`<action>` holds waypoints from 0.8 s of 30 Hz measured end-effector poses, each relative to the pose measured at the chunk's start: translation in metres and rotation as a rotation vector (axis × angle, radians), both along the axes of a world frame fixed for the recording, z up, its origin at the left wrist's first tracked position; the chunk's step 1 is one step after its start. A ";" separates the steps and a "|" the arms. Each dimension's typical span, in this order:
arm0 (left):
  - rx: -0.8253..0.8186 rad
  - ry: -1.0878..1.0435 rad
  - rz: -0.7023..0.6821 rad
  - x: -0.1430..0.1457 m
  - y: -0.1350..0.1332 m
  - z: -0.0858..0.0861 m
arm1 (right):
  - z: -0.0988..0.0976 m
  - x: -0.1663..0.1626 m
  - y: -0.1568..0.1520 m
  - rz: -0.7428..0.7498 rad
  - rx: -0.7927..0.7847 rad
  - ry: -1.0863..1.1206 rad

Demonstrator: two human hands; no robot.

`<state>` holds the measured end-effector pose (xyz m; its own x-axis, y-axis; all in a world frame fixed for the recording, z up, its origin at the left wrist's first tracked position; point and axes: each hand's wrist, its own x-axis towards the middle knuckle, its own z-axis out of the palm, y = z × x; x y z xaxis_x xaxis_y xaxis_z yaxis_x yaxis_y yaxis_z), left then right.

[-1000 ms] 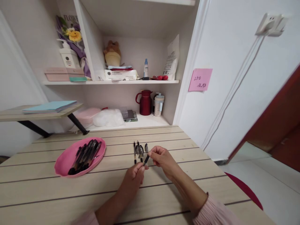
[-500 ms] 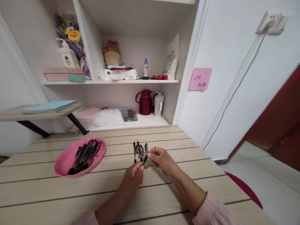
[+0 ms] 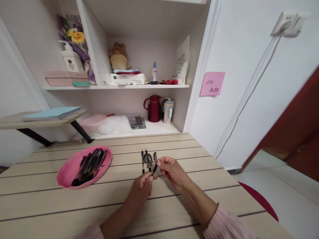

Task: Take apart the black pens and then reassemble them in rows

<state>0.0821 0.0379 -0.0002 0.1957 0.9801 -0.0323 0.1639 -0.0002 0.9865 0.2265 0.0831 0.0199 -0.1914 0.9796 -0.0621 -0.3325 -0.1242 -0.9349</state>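
Note:
My left hand (image 3: 142, 188) and my right hand (image 3: 171, 170) meet over the wooden table (image 3: 174, 202), both pinching one black pen (image 3: 155, 169) held slanted between them. The left fingers grip its lower end, the right fingers its upper end. Just beyond the hands lie a few black pens and pen parts (image 3: 147, 159) side by side on the table. To the left sits a pink oval tray (image 3: 67, 170) holding several black pens (image 3: 91, 161).
Behind the table a shelf niche holds a red jug (image 3: 154, 108), a white cup (image 3: 168, 110), a white plastic bag (image 3: 114, 124) and a pink box (image 3: 92, 121). A raised board with a blue folder (image 3: 51, 113) stands at left. The white wall at right bears a pink note (image 3: 212, 84).
The hands have barely shifted; they keep working the same pen between the fingertips. The view has drifted slightly.

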 end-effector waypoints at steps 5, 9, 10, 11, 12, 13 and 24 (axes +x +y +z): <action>-0.005 -0.014 0.014 0.001 0.000 0.000 | 0.001 0.000 -0.001 0.051 -0.004 0.008; -0.002 -0.011 0.014 0.000 0.001 -0.001 | 0.003 0.001 -0.002 0.046 -0.013 0.000; -0.003 -0.009 0.011 0.000 0.001 -0.001 | 0.002 0.001 -0.002 0.018 -0.014 -0.014; -0.004 -0.009 0.011 0.000 0.001 -0.001 | 0.002 0.001 -0.001 0.003 -0.014 -0.022; -0.006 -0.010 0.011 0.000 0.001 -0.001 | 0.002 0.001 -0.001 0.009 -0.012 -0.020; -0.009 -0.012 0.011 -0.001 0.001 -0.002 | 0.002 0.001 -0.001 0.030 -0.011 -0.015; -0.004 0.005 0.001 0.000 0.000 0.001 | 0.001 0.002 0.001 0.060 -0.003 -0.029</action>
